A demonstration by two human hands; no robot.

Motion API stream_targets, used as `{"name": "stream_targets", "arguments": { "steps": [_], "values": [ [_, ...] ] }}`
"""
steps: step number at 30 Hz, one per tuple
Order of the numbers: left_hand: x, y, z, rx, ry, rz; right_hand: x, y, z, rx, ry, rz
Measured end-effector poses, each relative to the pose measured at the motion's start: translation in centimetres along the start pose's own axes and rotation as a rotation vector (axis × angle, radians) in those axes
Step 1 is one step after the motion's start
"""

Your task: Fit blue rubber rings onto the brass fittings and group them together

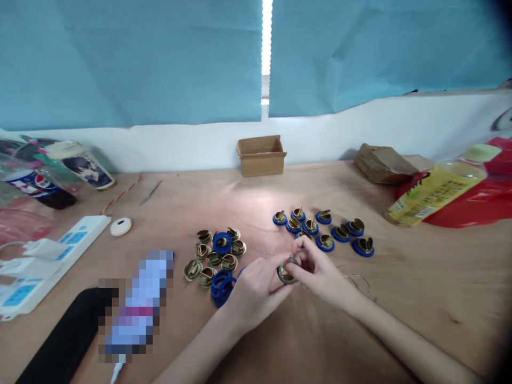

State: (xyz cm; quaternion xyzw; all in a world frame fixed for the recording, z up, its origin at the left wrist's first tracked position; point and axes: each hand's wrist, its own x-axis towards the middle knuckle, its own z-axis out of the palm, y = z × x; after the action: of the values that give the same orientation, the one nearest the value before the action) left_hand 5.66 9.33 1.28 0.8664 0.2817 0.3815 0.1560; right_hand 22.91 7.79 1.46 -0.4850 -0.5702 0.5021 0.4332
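My left hand (256, 290) and my right hand (320, 272) meet over the table, both closed on one round brass-coloured metal piece (286, 272). A dark bluish edge shows around it; fingers cover the rest. To the left lie several similar brass pieces (193, 270) with upright flaps and pale rims. Loose blue rings (221, 285) are heaped beside my left hand, which hides some of them, and one blue ring (222, 242) rests on the brass pieces. Beyond my right hand, several brass pieces sit in blue rings (325, 243).
An open cardboard box (262, 162) stands against the wall. At left are a power strip (60, 261), a blurred-out phone (140, 304), a black case (64, 336) and a cola bottle (40, 186). A yellow-labelled bottle (436, 194) and brown paper bag (382, 164) lie at right.
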Motion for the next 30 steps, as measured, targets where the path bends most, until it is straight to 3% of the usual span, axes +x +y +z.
{"name": "stream_targets", "arguments": {
  "steps": [4, 11, 16, 20, 23, 30],
  "values": [
    [0.1, -0.1, 0.1, 0.009, -0.057, -0.071, 0.4, 0.6, -0.3, 0.144, -0.114, 0.203],
    [0.3, 0.3, 0.0, 0.087, -0.117, -0.220, 0.8, 0.6, -0.6, 0.164, -0.034, 0.231],
    [0.3, 0.3, 0.2, 0.166, -0.218, -0.334, 0.5, 0.1, -0.7, 0.084, 0.058, 0.094],
    [0.3, 0.1, 0.2, 0.192, -0.336, -0.403, -0.2, -0.5, -0.7, -0.171, -0.028, -0.119],
    [0.2, 0.0, 0.2, 0.214, -0.378, -0.402, -0.6, -0.3, -0.6, -0.394, -0.116, -0.246],
    [0.0, 0.1, 0.6, 0.321, -0.373, -0.334, -0.5, 1.0, -0.3, -0.676, -0.124, -0.365]
  ]
}}
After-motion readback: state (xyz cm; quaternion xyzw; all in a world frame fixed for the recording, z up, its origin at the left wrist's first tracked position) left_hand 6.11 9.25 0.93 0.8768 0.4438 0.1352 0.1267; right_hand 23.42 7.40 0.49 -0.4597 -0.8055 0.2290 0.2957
